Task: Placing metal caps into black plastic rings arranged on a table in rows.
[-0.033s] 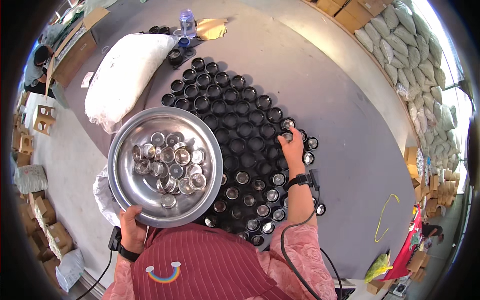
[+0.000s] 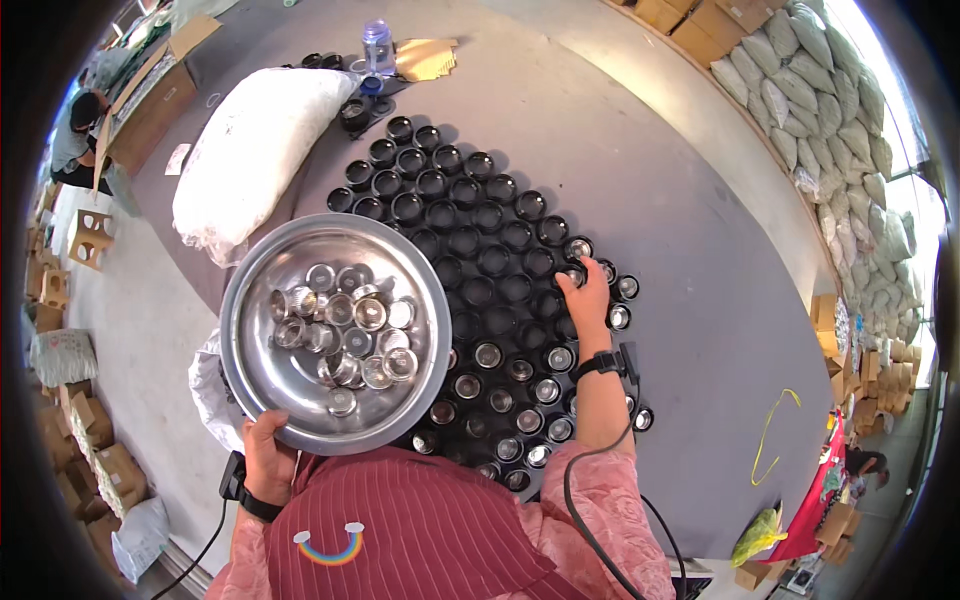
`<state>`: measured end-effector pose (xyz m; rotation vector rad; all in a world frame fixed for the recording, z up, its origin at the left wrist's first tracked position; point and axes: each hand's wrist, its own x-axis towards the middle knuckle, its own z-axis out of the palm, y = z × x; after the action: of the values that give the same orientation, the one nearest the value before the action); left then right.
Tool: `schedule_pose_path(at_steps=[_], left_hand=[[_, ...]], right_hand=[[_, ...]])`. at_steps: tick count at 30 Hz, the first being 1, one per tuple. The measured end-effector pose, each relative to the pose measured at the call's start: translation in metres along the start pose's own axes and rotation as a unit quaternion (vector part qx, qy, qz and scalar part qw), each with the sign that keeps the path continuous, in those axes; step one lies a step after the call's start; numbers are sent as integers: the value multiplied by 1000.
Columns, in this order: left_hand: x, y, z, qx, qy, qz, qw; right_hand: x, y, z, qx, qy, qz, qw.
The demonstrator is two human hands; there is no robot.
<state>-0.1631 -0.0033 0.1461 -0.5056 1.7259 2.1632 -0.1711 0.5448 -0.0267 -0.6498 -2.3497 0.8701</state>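
A silver metal cup point(image 2: 573, 275) sat at one of the black round holders point(image 2: 493, 260), near the right edge of their tight cluster. The right hand point(image 2: 590, 300) reached it with thumb and forefinger curved slightly apart; whether they pinched the cup or merely touched it could not be told. The holders stood crowded together, openings up, a layout that likely kept them within easy reach; many nearest the person contained silver pieces, while those farther off showed dark interiors. The left hand point(image 2: 268, 460) clasped a steel basin point(image 2: 290, 395) by its rim, thumb over the edge and other fingers hidden beneath, apparently keeping the loose metal cups point(image 2: 369, 314) inside close to the cluster. Beyond, on the grey surface point(image 2: 700, 300), a bulging white sack point(image 2: 255, 150) lay near a clear bottle point(image 2: 377, 45).
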Motion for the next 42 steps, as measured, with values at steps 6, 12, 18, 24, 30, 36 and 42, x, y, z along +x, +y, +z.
schedule_pose_path(at_steps=[6,12,18,24,30,36,42], left_hand=[[-4,15,31,-99,31,-80,991],[-3,10,25,-91,-20,-83,992],[10,10,11,-81,-70,-103,989],[35,20,-4,-89,-129,-127,979],[74,39,-41,-60,-174,-129,974],[115,64,-81,-42,-189,-148,970],[144,82,-106,-40,-230,-158,959]], right_hand=[[-41,-131,-15,136,-5,-12,991],[-97,-268,-28,84,-289,-242,922],[-131,-305,-28,-68,-350,-203,912],[-169,-356,5,-19,-310,-220,925],[-177,-397,53,-90,-328,-175,924],[-196,-441,97,-129,-301,-168,930],[-198,-472,125,-140,-274,-62,949]])
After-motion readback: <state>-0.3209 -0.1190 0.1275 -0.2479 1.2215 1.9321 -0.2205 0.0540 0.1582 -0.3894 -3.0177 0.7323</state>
